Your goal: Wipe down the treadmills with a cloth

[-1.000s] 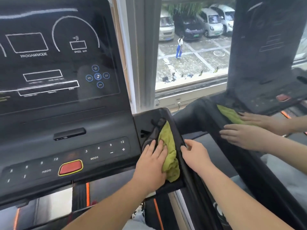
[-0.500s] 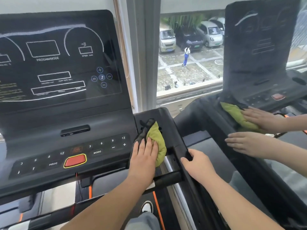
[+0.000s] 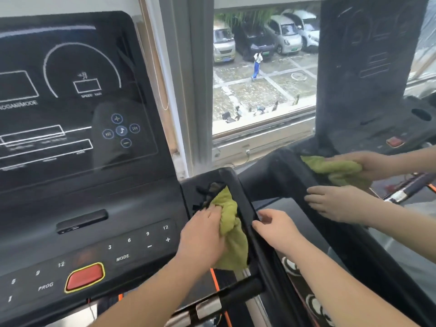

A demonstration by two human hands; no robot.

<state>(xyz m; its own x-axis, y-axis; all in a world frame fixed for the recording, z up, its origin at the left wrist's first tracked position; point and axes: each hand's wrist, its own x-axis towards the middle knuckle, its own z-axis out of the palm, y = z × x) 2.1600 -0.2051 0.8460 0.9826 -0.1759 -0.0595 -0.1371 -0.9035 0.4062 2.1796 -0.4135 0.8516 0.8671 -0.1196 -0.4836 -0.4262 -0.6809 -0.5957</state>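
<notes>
The left hand (image 3: pixel 203 239) grips the bunched green cloth (image 3: pixel 230 223) and presses it into the side tray (image 3: pixel 238 192) of the treadmill console (image 3: pixel 94 232). The right hand (image 3: pixel 278 230) holds nothing; its loosely bent fingers rest on the right rim of the tray. A red button (image 3: pixel 85 276) sits lower left on the console, and a window (image 3: pixel 259 79) is behind.

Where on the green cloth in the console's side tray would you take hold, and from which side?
Grip the bunched upper part of the green cloth, from above on the console side, where the left hand holds it. That wad fills curled fingers; the lower end trails loose toward the front edge of the tray, and the right hand rests at the right rim.
</notes>
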